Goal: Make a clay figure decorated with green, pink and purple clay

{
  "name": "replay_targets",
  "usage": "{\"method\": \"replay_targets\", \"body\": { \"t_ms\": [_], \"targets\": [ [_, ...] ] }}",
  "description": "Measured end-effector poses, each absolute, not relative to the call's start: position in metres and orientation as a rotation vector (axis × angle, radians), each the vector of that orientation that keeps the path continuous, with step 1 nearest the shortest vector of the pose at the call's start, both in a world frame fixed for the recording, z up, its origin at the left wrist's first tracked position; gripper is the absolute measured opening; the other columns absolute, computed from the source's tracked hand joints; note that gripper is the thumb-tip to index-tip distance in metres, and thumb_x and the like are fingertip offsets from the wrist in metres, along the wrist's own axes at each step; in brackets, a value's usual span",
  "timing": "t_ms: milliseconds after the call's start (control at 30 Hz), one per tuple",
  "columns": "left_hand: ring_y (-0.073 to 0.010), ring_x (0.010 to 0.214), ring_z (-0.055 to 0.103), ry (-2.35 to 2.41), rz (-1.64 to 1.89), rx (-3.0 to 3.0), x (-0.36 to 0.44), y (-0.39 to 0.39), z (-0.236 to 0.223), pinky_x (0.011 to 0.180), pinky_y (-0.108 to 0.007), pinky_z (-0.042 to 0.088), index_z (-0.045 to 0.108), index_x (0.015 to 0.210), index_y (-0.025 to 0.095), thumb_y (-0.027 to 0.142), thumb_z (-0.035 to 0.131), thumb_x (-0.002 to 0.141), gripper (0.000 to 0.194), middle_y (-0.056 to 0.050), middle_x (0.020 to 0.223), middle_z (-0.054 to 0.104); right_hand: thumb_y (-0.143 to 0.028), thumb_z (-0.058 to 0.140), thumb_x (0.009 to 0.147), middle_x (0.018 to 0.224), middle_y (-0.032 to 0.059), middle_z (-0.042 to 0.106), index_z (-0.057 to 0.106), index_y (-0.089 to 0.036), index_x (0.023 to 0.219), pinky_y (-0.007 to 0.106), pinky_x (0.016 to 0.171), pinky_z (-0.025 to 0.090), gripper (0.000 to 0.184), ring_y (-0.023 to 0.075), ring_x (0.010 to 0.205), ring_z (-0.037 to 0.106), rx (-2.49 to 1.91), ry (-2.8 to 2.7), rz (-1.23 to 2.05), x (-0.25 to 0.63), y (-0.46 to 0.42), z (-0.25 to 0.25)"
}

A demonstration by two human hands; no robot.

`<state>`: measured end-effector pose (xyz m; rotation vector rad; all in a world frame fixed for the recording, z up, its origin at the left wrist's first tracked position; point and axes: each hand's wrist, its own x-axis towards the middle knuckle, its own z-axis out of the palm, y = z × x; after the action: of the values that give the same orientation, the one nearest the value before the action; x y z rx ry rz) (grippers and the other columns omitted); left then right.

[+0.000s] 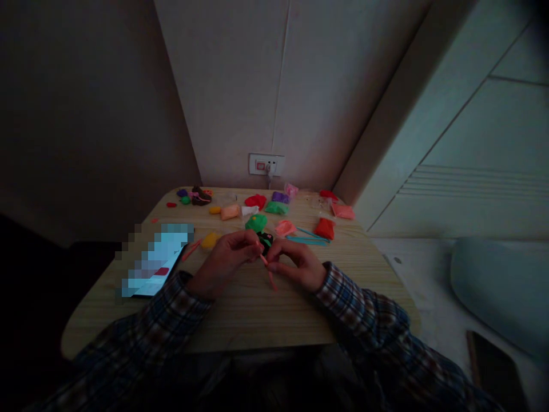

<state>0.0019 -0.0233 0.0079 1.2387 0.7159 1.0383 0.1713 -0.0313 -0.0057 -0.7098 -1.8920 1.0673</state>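
Note:
Between my two hands hangs a thin pink strip of modelling clay (273,280), its lower end dangling over the table. My left hand (229,257) pinches its upper end between thumb and fingertips. My right hand (298,262) pinches the strip a little lower down, close beside the left fingertips. Just behind the fingers sits a small black and green clay piece (265,240), partly hidden by them. A yellow lump of clay (210,240) lies beyond my left wrist, with pink strips (191,249) to its left.
Several bags of coloured clay, among them a red bag (325,229) and a green bag (277,208), lie across the wooden table (257,326). Blue sticks (309,240) lie right of centre. A lit tablet (158,260) is at left, a brown clay figure (200,196) at the back.

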Motion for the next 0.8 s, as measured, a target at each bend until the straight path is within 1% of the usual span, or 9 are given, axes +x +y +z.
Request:
{"method": "replay_targets", "body": {
  "t_ms": [100,200,300,400,500,600,700,800],
  "targets": [
    [-0.0084,0.055,0.038,0.727,0.984,1.195,0.0032,-0.0244,0.007,0.052,-0.021,0.029,0.055,0.061,0.014,0.04,0.073,0.057,0.032,0.004,0.058,0.047,-0.038,0.059,0.076,0.068,-0.0006,0.056,0.057,-0.016,0.072,0.025,0.063,0.043,0.022,0.0111,0.064,0.051,-0.722,-1.889,1.063,0.1717,-0.0312,-0.0067],
    [-0.0076,0.054,0.037,0.727,0.935,1.207,0.0038,-0.0251,0.0056,0.052,-0.021,0.029,0.059,0.069,0.013,0.039,0.07,0.061,0.029,0.003,0.06,0.049,-0.038,0.06,0.076,0.067,-0.0006,0.056,0.057,-0.016,0.072,0.025,0.064,0.042,0.022,0.0113,0.064,0.051,-0.745,-1.877,1.035,0.1729,-0.0302,-0.0083],
    [-0.0075,0.053,0.036,0.71,0.955,1.243,0.0029,-0.0245,0.0054,0.052,-0.021,0.029,0.056,0.061,0.013,0.038,0.069,0.063,0.028,0.004,0.057,0.045,-0.038,0.059,0.076,0.068,-0.0002,0.056,0.057,-0.016,0.072,0.025,0.063,0.042,0.022,0.0113,0.065,0.05,-0.744,-1.862,1.034,0.1732,-0.0297,-0.0085],
    [-0.008,0.053,0.036,0.715,0.977,1.265,0.0017,-0.0232,0.0054,0.051,-0.022,0.029,0.052,0.057,0.014,0.04,0.069,0.062,0.032,0.005,0.054,0.042,-0.039,0.058,0.077,0.069,0.0,0.056,0.057,-0.016,0.075,0.025,0.064,0.042,0.023,0.0112,0.065,0.051,-0.73,-1.867,1.059,0.1722,-0.0304,-0.0071],
    [-0.0081,0.052,0.035,0.711,0.986,1.268,0.0017,-0.0224,0.0046,0.051,-0.021,0.028,0.049,0.055,0.014,0.041,0.071,0.06,0.035,0.005,0.053,0.042,-0.04,0.058,0.076,0.07,0.0,0.057,0.057,-0.016,0.076,0.025,0.063,0.043,0.024,0.0112,0.065,0.051,-0.729,-1.89,1.081,0.1712,-0.0312,-0.0061],
    [-0.0084,0.054,0.037,0.699,0.979,1.232,0.0021,-0.0231,0.0049,0.052,-0.021,0.03,0.051,0.057,0.014,0.039,0.071,0.061,0.032,0.004,0.055,0.044,-0.039,0.058,0.076,0.07,0.0004,0.057,0.058,-0.016,0.076,0.025,0.064,0.043,0.023,0.0115,0.065,0.051,-0.753,-1.901,1.057,0.1715,-0.0313,-0.0062],
    [-0.0092,0.057,0.039,0.691,1.003,1.183,0.0016,-0.0245,0.0066,0.053,-0.022,0.031,0.055,0.061,0.013,0.035,0.07,0.062,0.026,0.002,0.059,0.047,-0.039,0.058,0.077,0.07,0.0005,0.057,0.058,-0.016,0.075,0.026,0.064,0.043,0.022,0.0117,0.066,0.051,-0.768,-1.903,1.04,0.1722,-0.031,-0.0062],
    [-0.0094,0.058,0.04,0.674,1.047,1.166,0.0004,-0.0249,0.0077,0.054,-0.022,0.032,0.057,0.062,0.014,0.03,0.068,0.066,0.02,0.002,0.06,0.047,-0.037,0.057,0.078,0.07,0.0005,0.058,0.058,-0.016,0.075,0.025,0.063,0.043,0.021,0.0113,0.065,0.051,-0.746,-1.914,1.055,0.1722,-0.031,-0.0055]
  ]
}}
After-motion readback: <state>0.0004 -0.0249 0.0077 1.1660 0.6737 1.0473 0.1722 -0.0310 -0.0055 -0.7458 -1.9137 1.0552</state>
